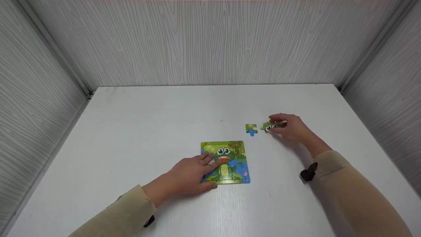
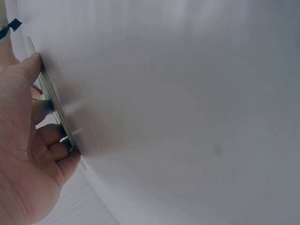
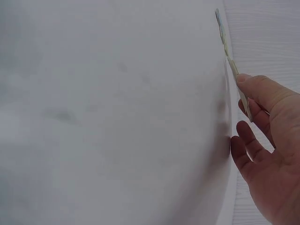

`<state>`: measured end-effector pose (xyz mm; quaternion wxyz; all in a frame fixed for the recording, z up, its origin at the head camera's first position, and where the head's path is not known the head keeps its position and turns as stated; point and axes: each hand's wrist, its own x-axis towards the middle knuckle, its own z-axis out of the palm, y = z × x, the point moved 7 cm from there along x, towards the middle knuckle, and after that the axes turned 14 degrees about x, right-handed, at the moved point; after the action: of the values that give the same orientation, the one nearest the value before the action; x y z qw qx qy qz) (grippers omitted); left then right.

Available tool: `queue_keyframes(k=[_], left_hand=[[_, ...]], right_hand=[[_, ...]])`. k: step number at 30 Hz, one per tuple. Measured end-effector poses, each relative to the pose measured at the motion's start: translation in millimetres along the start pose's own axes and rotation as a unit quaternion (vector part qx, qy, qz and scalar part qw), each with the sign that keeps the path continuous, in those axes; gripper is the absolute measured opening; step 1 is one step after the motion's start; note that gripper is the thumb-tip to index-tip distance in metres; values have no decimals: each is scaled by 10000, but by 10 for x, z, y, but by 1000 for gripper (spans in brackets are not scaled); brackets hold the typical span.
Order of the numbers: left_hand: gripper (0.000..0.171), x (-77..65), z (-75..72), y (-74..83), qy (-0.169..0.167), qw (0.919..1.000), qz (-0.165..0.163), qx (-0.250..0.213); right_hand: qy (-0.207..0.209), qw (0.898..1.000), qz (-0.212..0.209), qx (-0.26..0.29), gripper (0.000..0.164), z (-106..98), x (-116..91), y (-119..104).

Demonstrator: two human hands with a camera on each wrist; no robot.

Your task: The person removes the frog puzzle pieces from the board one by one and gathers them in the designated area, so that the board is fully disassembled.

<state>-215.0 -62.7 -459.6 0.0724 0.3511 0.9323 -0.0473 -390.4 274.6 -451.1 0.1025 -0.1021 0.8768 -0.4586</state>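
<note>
A square frog jigsaw puzzle (image 1: 225, 171) lies on the white table. My left hand (image 1: 192, 172) rests on its left side, fingers spread over the picture and thumb along the near edge. In the left wrist view the puzzle board (image 2: 58, 105) appears edge-on beneath the fingers of the left hand (image 2: 28, 140). Farther back, my right hand (image 1: 289, 128) pinches a green puzzle piece (image 1: 268, 127) printed with two eyes. Seen edge-on in the right wrist view, this piece (image 3: 244, 104) sits between thumb and fingers of the right hand (image 3: 276, 136). Just left of it lies a green and blue puzzle piece (image 1: 251, 129).
The white table (image 1: 148, 115) is bounded by a grey wood-grain panel (image 1: 197, 42) at the back, with similar panels on both sides. A black strap end (image 1: 308, 172) hangs from the right wrist.
</note>
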Motion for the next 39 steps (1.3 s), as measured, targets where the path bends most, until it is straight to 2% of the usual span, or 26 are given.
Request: queue_keyframes(k=[7,18,26,32,39], left_hand=[[78,18,26,11,3,10000,16,-14],[79,-1,16,-8,75,9999,61,-58],[79,-3,18,-10,-71,9999,-34,-98],[81,6,17,-12,-237,9996,-148,-65],[81,2,20,5,-197,9997,-104,-84]], right_hand=[[23,9998,159,69,54,-4,-7,116],[202,9990,63,405,60,21,-25,192],[168,9966,52,799,62,18,-12,212],[198,9966,208,771,62,1,-24,196],[194,9951,350,902,67,-2,-47,250]])
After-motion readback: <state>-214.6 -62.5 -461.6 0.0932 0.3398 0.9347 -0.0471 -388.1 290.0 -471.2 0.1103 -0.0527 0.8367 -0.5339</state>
